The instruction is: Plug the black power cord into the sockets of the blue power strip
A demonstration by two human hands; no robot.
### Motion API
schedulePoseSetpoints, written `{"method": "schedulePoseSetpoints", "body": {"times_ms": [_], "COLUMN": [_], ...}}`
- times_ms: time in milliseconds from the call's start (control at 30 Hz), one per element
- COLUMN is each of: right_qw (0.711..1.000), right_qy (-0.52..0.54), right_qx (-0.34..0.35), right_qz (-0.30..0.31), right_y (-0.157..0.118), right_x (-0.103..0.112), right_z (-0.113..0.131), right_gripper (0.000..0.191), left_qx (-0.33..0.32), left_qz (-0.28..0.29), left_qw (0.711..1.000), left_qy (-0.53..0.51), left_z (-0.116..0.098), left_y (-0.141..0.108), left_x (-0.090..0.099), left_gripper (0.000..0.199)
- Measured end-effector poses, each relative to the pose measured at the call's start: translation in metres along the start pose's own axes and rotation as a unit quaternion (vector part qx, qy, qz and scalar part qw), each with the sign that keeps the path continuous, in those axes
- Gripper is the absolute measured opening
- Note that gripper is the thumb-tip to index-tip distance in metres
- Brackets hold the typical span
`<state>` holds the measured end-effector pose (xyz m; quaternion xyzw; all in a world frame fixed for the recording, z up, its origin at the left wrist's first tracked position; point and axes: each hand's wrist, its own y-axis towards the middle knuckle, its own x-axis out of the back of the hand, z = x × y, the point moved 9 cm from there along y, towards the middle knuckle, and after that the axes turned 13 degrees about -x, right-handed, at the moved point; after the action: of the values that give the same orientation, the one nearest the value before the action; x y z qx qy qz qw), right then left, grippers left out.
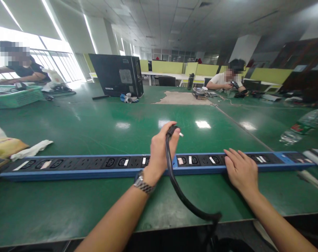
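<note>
One part-hidden plug (171,131), pinched by left fingers (175,137); extended right fingers (234,155) overlap a power strip (201,169).

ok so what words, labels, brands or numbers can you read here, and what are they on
No text can be read for certain.
Stickers on the blue-edged power strip: too small to read.
Labels on the black computer case: too small to read.
Wrapper on the clear bottle: too blurred.
Yellow packet: print too blurred.

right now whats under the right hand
The blue-framed power strip runs beneath the right hand, with its black socket face showing on both sides. The stretch directly under the hand is covered, so any sockets there cannot be seen.
</note>
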<state>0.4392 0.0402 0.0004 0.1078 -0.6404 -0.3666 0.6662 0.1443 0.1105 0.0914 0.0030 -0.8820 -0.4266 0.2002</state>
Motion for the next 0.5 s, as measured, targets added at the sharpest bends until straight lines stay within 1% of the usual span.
{"method": "schedulePoseSetpoints", "body": {"times_ms": [33,67,100,167,267,400,500], "right_qw": [1.0,1.0,1.0,1.0,0.999,0.999,0.999], "right_qy": [0.001,0.001,0.002,0.004,0.01,0.017,0.021], "right_qx": [-0.004,-0.008,-0.012,-0.02,-0.028,-0.028,-0.028], "right_qz": [0.001,0.002,0.004,0.008,0.015,0.017,0.018], "right_y": [0.0,0.0,0.0,0.001,0.0,0.0,0.0], "right_x": [0.0,0.0,-0.001,-0.001,-0.001,-0.001,-0.001], "right_z": [0.0,0.0,0.0,0.0,-0.001,-0.002,-0.002], "right_gripper": [0.042,0.042,0.042,0.043,0.044,0.045,0.045], "left_qx": [-0.016,-0.029,-0.033,-0.038,-0.048,-0.06,-0.057], "left_qz": [0.05,0.109,0.155,0.211,0.242,0.267,0.287], "left_qw": [0.999,0.994,0.987,0.975,0.963,0.951,0.941], "left_qy": [0.0,0.005,0.027,0.065,0.109,0.144,0.173], "left_z": [0.005,0.01,0.016,0.024,0.023,0.015,0.014], "left_y": [-0.004,-0.011,-0.02,-0.038,-0.052,-0.049,-0.046], "left_x": [0.006,0.008,0.01,0.011,0.003,-0.009,-0.008], "left_gripper": [0.036,0.036,0.037,0.036,0.035,0.035,0.036]}}
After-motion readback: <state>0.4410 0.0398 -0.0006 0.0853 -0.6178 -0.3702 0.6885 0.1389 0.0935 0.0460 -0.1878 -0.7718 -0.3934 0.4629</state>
